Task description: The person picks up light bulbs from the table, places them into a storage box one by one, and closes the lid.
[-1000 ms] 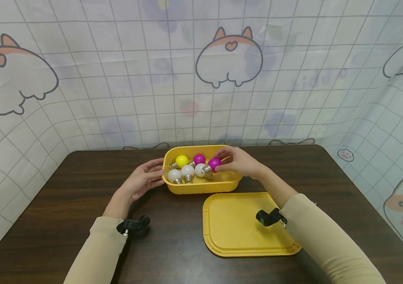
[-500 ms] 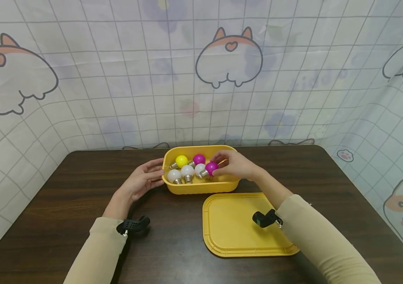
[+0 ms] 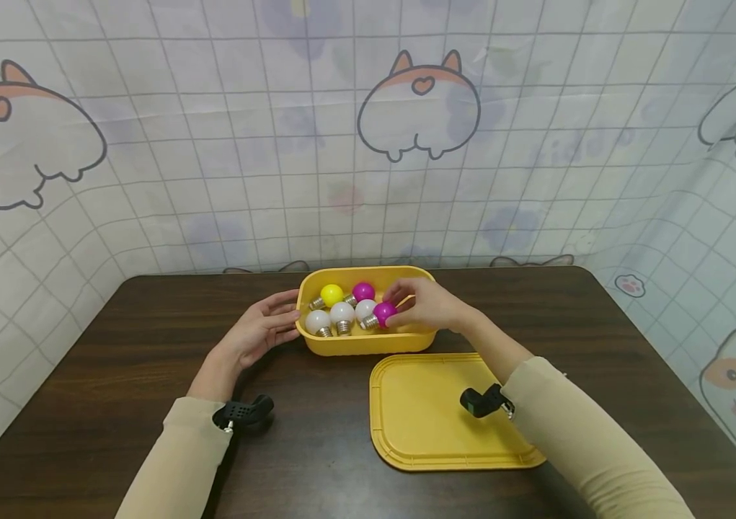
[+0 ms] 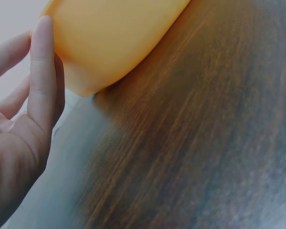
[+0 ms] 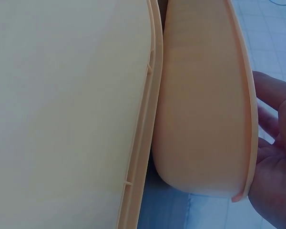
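A yellow plastic tub stands at the back of the table, with light bulbs inside. My right hand reaches over its right end and holds a purple bulb low in the tub, metal base pointing left. Around it lie a second purple bulb, a yellow bulb and three white bulbs. With fingers fairly straight, my left hand touches the tub's left end. In the right wrist view the tub wall hides the bulbs and fingertips.
In front of the tub, to the right, a yellow lid lies on the dark wooden table, partly under the right forearm. A patterned cloth wall rises behind the table and along its sides.
My right hand has lowered the purple bulb a little down and to the left, into the tub. My left hand has stayed at the tub's left end.
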`<state>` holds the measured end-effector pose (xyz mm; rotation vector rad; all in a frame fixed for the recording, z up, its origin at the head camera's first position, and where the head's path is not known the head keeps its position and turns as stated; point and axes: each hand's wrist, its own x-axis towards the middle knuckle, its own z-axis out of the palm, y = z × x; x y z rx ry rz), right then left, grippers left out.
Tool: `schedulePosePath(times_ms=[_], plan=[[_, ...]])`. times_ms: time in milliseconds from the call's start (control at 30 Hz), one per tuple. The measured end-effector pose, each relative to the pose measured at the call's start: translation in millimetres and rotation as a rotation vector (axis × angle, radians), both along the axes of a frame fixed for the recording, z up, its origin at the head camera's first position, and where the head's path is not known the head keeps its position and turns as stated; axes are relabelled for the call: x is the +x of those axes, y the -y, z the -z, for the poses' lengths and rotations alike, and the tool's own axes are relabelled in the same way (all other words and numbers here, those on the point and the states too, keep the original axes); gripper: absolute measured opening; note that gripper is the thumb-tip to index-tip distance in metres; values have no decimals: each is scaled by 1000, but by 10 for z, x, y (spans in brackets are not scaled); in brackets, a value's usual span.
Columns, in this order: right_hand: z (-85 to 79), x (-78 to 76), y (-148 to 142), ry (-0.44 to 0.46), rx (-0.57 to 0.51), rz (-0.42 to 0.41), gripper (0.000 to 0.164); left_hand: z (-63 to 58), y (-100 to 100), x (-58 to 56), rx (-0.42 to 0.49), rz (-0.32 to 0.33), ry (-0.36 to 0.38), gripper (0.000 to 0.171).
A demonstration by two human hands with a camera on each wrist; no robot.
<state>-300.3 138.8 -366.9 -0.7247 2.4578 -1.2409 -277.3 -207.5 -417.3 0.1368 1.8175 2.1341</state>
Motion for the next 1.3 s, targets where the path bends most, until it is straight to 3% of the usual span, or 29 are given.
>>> schedulePosePath(times_ms=[900,1300], plan=[[18,2,-1,-14,-33,0,36,-23,4,2,-7,-4,10,61],[-33,83,-178,-122,-123,49,26,-105,-5,31,-182,-26,-48,59]])
